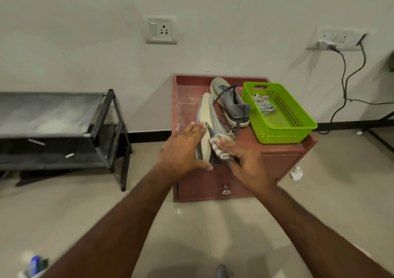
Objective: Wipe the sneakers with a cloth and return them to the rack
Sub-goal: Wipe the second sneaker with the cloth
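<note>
Left hand [183, 150] wraps the heel of a sneaker [207, 126] tipped on its side, sole toward the palm. Right hand [245, 167], just beside it, pinches a striped cloth [217, 147] against the shoe's upper. Second sneaker [231, 102] sits beyond both hands on the red cabinet [281, 150]; black rack [64, 128] stands well left of the left hand.

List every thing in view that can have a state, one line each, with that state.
near sneaker: tipped on its side, sole showing, on the cabinet
far sneaker: upright, laces loose
cloth: bunched, pressed on the near sneaker
left hand: holds the near sneaker
right hand: grips the cloth
green basket: holds another cloth
cabinet drawer: closed
rack: no shoes on it
wall socket: nothing plugged in
</note>
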### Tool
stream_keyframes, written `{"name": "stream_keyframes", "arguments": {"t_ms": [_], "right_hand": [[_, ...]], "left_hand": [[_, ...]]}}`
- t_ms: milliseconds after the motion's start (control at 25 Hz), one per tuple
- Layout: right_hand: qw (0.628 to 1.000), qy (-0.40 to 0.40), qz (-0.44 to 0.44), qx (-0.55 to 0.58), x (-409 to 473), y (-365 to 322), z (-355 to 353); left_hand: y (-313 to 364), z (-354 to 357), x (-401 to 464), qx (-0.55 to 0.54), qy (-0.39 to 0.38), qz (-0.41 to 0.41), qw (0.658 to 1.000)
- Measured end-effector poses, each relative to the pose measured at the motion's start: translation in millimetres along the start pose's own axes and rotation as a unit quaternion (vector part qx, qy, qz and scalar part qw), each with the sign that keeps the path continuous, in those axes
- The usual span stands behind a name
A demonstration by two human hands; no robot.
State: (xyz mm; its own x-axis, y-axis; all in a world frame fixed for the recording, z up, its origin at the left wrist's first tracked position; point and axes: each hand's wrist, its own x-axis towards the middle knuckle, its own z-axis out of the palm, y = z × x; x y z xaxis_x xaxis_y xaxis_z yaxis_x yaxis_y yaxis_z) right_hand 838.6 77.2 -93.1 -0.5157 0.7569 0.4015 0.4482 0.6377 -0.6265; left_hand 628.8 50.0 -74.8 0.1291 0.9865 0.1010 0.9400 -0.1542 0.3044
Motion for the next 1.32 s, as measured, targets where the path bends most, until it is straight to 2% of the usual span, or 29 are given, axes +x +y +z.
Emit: {"name": "stream_keyframes", "arguments": {"t_ms": [80,120,160,200,280,320,360,400,480,560,600,640,720,800,920,1040,1120,1200,1320], "right_hand": [[0.996,-0.077,-0.044,-0.030,-13,11,-13],[0.991,-0.122,-0.045,-0.032,-17,15,-24],[0.990,-0.139,-0.005,-0.029,-19,20,-36],[0.992,-0.112,0.062,-0.015,-16,24,-47],[0.987,0.051,0.150,0.006,-6,28,-54],[0.984,0.116,0.136,0.018,-1,24,-48],[0.984,0.141,0.100,0.029,4,14,-37],[0.990,0.122,0.052,0.039,8,1,-26],[0.999,-0.012,-0.013,0.028,5,-16,-13],[0.992,-0.125,-0.009,-0.007,1,-15,-28],[0.989,-0.144,0.020,-0.027,-1,-9,-39],[0.990,-0.122,0.064,-0.036,-2,-7,-48],[0.991,0.022,0.129,-0.039,-2,-3,-56],[0.984,0.149,0.100,-0.009,6,-6,-44],[0.982,0.185,0.045,0.014,34,-14,-21],[0.988,0.144,0.015,-0.050,61,-8,-5],[0.995,0.063,0.018,-0.075,72,-8,6],[0.997,-0.012,0.010,-0.080,75,-9,9],[0.995,-0.076,-0.030,-0.055,54,-12,-7]], "left_hand": [[0,-1,-3,-0.024,-0.005,-0.002,1.000],[0,-1,-5,-0.036,-0.003,-0.002,0.999],[0,-1,-6,-0.053,-0.003,-0.003,0.999],[1,-2,-4,-0.076,-0.004,-0.004,0.997],[1,-4,-3,-0.129,0.000,-0.006,0.992],[0,-4,-3,-0.156,0.003,-0.010,0.988],[-1,-4,-3,-0.173,0.006,-0.013,0.985],[-3,-5,-3,-0.178,0.009,-0.013,0.984],[-5,-5,-3,-0.156,0.006,-0.012,0.988],[-4,-5,-2,-0.119,-0.002,-0.004,0.993],[-3,-5,-2,-0.111,-0.003,-0.003,0.994],[-2,-7,-2,-0.106,-0.003,-0.002,0.994],[0,-8,0,-0.096,-0.006,-0.008,0.995],[-3,-6,0,-0.095,-0.006,-0.021,0.995],[-4,-4,1,-0.105,-0.008,-0.032,0.994],[-2,-2,2,-0.108,-0.007,-0.036,0.993],[-4,-1,4,-0.100,0.000,-0.038,0.994],[-7,2,5,-0.088,0.013,-0.050,0.995],[-9,5,4,-0.094,0.014,-0.057,0.994]]}}
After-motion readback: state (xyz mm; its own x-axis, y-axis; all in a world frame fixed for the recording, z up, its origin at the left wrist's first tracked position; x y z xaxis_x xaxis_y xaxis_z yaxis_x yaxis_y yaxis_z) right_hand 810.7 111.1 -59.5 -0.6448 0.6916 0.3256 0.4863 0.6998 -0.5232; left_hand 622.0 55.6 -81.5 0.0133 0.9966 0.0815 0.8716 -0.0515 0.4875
